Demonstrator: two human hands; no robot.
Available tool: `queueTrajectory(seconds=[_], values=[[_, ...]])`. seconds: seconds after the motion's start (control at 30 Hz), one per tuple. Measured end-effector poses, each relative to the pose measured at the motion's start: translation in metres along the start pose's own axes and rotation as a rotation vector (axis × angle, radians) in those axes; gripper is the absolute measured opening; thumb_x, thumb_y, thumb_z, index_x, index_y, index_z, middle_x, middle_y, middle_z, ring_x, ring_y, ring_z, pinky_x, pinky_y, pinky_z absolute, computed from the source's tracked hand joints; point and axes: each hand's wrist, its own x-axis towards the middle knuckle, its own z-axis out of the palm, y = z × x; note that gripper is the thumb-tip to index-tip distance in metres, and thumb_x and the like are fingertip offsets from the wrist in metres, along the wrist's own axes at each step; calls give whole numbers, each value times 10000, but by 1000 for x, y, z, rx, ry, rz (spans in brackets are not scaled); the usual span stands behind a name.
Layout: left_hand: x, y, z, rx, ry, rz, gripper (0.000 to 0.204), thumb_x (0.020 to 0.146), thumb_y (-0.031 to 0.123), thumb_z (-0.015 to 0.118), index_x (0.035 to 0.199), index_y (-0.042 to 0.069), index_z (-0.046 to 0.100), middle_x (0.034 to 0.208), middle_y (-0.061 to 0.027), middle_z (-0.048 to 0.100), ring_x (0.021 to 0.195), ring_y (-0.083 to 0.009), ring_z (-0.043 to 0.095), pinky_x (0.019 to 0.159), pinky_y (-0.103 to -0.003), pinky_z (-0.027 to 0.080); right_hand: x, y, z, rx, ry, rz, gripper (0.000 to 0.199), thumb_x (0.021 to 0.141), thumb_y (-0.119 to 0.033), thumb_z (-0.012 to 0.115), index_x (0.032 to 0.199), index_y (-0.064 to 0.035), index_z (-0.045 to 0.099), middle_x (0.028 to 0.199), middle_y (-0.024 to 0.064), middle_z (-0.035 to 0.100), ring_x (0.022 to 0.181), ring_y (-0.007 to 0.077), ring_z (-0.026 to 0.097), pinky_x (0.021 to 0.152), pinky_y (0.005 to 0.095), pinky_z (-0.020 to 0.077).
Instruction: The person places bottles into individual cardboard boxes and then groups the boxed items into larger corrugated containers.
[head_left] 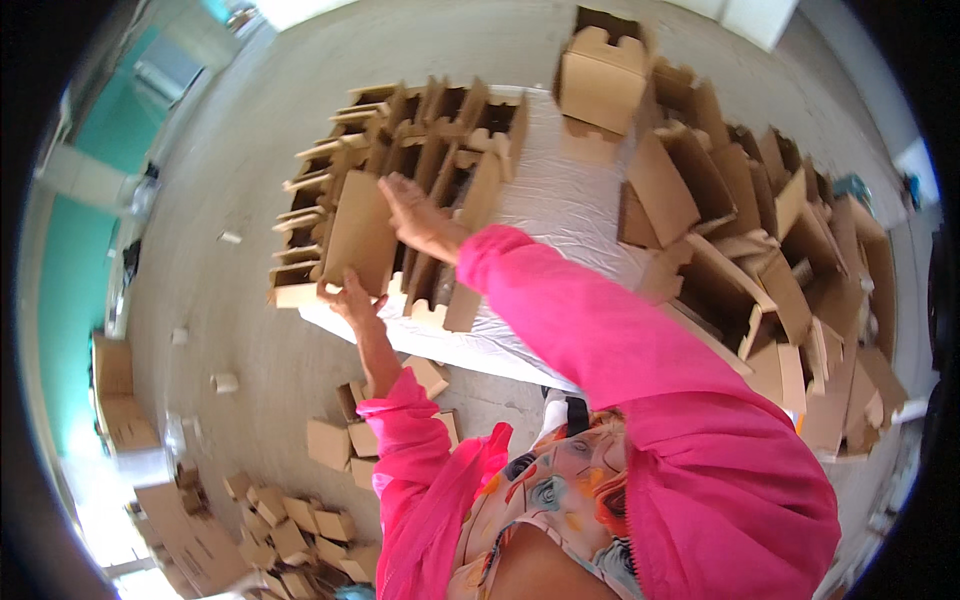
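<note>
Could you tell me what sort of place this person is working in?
Probably a packing or box-assembly workshop. Rows of folded cardboard boxes stand on a white sheet over a bare concrete floor, and both hands hold a flat cardboard piece. More boxes are heaped on the right.

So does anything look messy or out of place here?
Yes. Small cardboard scraps lie scattered on the concrete floor, off the white sheet. The folded boxes at right are heaped askew, while the flat cardboard stack sits in tidier rows.
</note>
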Motion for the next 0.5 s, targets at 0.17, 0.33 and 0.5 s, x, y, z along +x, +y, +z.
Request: queueTrajectory(seconds=[0.17, 0.33, 0.5], values=[[34, -49, 5, 92, -145, -157, 580, 760, 281, 603, 1185, 187, 220, 1078, -199, 345, 846, -302, 467, 488, -329, 494, -50, -1, 7, -217, -521, 95, 253, 740, -42, 456, 954, 92, 452, 881, 242, 529, 789, 369, 534, 696, 412, 441], [53, -67, 1, 448, 64, 191, 645, 752, 317, 608, 1226, 136, 209, 1114, -287, 286, 904, -393, 460, 608, -427, 507, -93, -37, -52, -128, -661, -39, 428, 743, -67, 520, 1128, 55, 379, 1010, 226, 473, 1003, 363, 433, 876, 376, 361], [32, -42, 20, 591, 51, 198, 642, 737, 306, 629, 1204, 105, 238, 1074, -266, 296, 868, -358, 493, 668, -408, 506, -140, -56, -151, -173, -608, 4, 416, 755, -93, 541, 1134, 20, 411, 1046, 204, 471, 1047, 349, 418, 919, 373, 335]])
